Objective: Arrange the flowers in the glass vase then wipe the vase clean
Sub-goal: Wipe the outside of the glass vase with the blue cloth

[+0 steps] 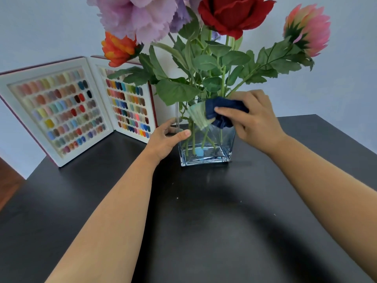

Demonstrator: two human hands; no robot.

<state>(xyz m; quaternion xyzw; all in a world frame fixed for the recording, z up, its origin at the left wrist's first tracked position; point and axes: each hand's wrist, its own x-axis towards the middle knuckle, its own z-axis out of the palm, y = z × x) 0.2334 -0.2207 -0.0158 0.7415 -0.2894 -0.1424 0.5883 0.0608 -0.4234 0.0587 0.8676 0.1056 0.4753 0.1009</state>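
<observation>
A square glass vase (212,148) stands on the black table (204,221), holding several artificial flowers: a red rose (232,13), a lilac bloom (136,15), an orange flower (118,49) and a pink flower (310,29) leaning right. Their green stems run down inside the glass. My left hand (167,137) grips the vase's left side, thumb on the front face. My right hand (255,119) presses a dark blue cloth (222,111), with a pale green part, against the vase's upper front near the rim.
An open display book of coloured nail swatches (67,111) stands upright at the back left of the table, close to the vase. A pale wall is behind. The table's left edge drops to a wooden floor (8,184).
</observation>
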